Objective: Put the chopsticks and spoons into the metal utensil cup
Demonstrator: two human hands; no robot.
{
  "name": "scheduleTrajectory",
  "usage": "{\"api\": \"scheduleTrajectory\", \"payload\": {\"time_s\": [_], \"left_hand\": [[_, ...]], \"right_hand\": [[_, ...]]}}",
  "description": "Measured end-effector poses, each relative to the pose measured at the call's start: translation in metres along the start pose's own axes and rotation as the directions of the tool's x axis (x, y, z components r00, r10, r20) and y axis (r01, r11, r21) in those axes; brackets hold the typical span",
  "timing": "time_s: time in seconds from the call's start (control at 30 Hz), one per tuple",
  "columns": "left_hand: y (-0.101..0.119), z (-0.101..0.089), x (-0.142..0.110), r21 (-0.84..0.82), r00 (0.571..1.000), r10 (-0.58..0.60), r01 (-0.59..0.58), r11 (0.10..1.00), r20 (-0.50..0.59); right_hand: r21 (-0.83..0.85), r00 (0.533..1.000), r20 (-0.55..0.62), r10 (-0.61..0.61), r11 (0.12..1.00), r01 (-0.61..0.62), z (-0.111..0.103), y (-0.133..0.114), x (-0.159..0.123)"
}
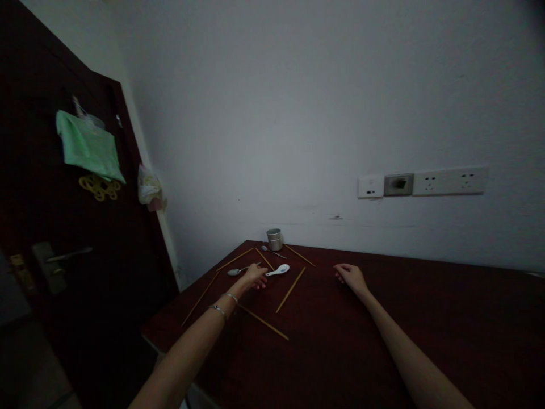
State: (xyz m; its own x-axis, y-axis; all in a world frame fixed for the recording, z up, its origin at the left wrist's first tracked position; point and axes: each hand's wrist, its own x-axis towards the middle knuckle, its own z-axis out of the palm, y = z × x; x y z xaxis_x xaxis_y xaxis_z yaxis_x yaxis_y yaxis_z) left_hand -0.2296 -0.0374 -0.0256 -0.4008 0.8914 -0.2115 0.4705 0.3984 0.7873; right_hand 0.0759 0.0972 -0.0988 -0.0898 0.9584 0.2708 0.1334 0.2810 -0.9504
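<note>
My left hand (255, 276), with two bracelets on its wrist, reaches over the left part of the dark red table (323, 341). Its fingers close at the handle end of a white soup spoon (279, 270), whose bowl points right. Partly behind that hand lies a metal spoon (234, 272). Another metal spoon (272, 251) lies in front of a metal cup (275, 240) near the wall. On the table to the right rests my right hand (351, 276), its fingers loosely bent and somewhat apart, holding nothing.
Several chopsticks lie scattered around the spoons, one (290, 289) between my hands and another (264, 322) nearer me. A wall (272, 142) with sockets (449, 182) borders the table's back. A dark door (38, 199) with a green cloth (87, 145) stands at left.
</note>
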Motion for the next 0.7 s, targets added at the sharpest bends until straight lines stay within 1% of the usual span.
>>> {"api": "scheduleTrajectory", "payload": {"time_s": [0.07,0.17,0.27,0.4,0.5,0.6,0.63,0.7], "left_hand": [[-0.003,0.008,0.001,-0.127,1.000,-0.010,0.012,0.992,0.014],[-0.004,0.017,0.006,-0.206,1.000,-0.014,0.013,0.979,0.001],[-0.003,0.019,0.014,-0.235,0.999,-0.037,0.032,0.971,-0.020],[-0.005,0.011,0.025,-0.208,0.997,-0.052,0.041,0.977,-0.049],[-0.007,0.003,0.028,-0.154,0.999,-0.035,0.029,0.988,-0.030],[-0.009,-0.002,0.026,-0.088,1.000,-0.009,0.007,0.996,-0.017],[-0.009,-0.002,0.025,-0.065,1.000,0.001,-0.003,0.998,-0.024],[-0.007,-0.001,0.024,-0.010,0.996,0.040,-0.041,0.999,-0.079]], "right_hand": [[0.009,1.000,0.006,-0.009,1.000,0.009,0.000,0.002,0.001],[0.020,1.000,0.004,-0.010,1.000,0.010,0.001,0.003,0.002],[0.027,1.000,0.001,0.000,1.000,0.000,0.001,0.004,0.003],[0.037,1.000,0.008,0.002,0.999,-0.002,0.001,0.005,0.004],[0.033,1.000,0.002,0.003,0.999,-0.003,0.001,0.006,0.004],[0.032,1.000,-0.001,0.004,0.999,-0.004,0.002,0.006,0.004],[0.032,1.000,-0.001,0.003,0.999,-0.003,0.002,0.006,0.004],[0.030,1.000,0.001,-0.001,1.000,0.001,0.001,0.005,0.004]]}}
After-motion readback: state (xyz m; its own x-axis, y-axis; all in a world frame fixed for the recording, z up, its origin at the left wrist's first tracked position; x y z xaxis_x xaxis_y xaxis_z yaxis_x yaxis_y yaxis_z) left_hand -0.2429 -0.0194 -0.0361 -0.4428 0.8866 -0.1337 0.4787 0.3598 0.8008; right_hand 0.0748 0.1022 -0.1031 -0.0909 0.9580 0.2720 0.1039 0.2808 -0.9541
